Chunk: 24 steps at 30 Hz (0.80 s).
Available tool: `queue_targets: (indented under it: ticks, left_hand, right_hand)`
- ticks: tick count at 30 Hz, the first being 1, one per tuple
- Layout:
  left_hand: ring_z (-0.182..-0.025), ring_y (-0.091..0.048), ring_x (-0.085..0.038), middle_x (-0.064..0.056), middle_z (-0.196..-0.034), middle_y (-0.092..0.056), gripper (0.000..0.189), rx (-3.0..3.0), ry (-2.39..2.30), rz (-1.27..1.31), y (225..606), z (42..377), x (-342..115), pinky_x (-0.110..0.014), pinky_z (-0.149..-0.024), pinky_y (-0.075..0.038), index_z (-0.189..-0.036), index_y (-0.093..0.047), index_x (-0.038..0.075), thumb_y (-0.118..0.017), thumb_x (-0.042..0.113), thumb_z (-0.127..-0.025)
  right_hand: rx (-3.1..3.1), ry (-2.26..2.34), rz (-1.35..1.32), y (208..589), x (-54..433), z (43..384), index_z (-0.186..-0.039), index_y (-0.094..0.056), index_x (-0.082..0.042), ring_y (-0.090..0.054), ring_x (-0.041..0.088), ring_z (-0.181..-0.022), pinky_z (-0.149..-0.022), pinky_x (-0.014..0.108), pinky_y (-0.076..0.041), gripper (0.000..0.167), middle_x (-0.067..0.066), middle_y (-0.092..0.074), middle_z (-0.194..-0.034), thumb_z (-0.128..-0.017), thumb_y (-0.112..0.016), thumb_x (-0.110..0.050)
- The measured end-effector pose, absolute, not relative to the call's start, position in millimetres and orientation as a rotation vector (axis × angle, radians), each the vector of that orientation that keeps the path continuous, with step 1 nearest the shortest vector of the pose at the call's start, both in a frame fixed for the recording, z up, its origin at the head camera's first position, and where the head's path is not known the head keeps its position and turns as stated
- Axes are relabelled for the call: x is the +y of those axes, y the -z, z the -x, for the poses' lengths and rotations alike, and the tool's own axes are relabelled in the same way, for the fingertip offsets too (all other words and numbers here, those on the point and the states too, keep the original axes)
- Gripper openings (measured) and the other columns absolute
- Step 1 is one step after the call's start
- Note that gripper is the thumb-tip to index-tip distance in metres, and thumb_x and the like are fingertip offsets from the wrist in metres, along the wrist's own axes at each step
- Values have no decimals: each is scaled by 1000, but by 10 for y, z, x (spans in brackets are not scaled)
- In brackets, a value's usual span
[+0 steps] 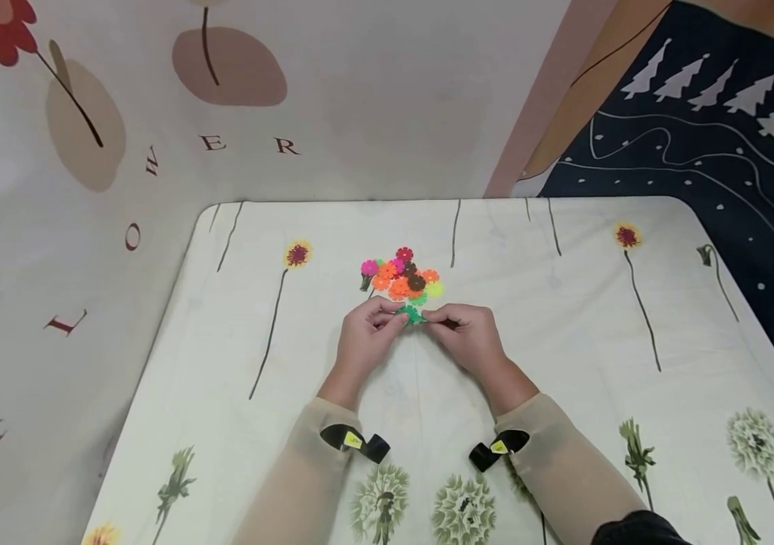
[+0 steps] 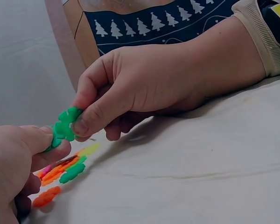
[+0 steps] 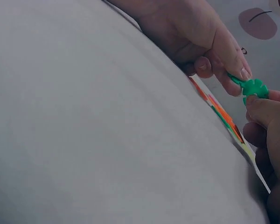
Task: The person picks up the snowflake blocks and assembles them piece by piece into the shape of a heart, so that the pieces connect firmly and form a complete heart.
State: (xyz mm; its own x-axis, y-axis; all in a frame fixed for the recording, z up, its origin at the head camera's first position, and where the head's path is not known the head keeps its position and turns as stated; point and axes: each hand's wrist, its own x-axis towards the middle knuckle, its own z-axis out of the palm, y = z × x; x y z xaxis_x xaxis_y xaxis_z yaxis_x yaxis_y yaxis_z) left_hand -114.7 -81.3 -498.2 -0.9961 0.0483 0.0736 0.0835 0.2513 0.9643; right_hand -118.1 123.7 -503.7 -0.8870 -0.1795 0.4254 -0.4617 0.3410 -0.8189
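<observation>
My left hand (image 1: 369, 337) pinches a green flower-shaped plastic disc (image 2: 52, 141) between thumb and index finger. Opposite it, my right hand (image 1: 470, 337) pinches a second green notched disc (image 3: 255, 88), turned at an angle to the first. The two discs meet edge to edge between the fingertips, partly hidden by them. Just beyond the hands lies a pile of similar discs in orange, pink, brown and yellow, among them an orange disc (image 1: 399, 288) and a yellow disc (image 1: 434, 289). A loose light green disc (image 2: 73, 172) lies beneath the hands.
The table has a white cloth (image 1: 557, 325) printed with flowers and stems. Behind it rises a pale wall (image 1: 387, 136) with letters and flower shapes. A dark blue cloth (image 1: 686, 151) with white trees hangs at the right. Black straps with small cameras sit on both wrists.
</observation>
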Motion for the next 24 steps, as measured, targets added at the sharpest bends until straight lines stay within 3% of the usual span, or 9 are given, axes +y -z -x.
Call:
queue_targets:
  ticks: [5,14,24]
  left_hand:
    - [-74,-65,-15,-5,-90,-80,14,-2430,1954,152,4981,1151,-816,-20,-66,-53,-110,-77,6,-81,8,-96]
    - [-78,-60,-17,-5,-93,-78,15,-2360,1936,247,5014,1170,-822,-21,-67,-49,-113,-74,4,-78,6,-98]
    - [-81,-61,-17,-5,-92,-75,16,-2380,1895,273,5003,1176,-826,-21,-70,-49,-115,-73,5,-77,8,-100]
  right_hand:
    - [-2274,-1590,-603,5059,1228,1180,-95,-85,-4,-71,13,-71,-67,15,-55,18,12,-80,-89,-84,-85,11]
    - [-2130,-1563,-714,5057,1196,1219,-90,-82,0,-79,32,-83,-80,21,-61,23,14,-80,-90,-79,-85,19]
    - [-2088,-1477,-812,5046,1207,1252,-90,-81,0,-79,34,-87,-83,24,-62,25,14,-80,-96,-78,-84,21]
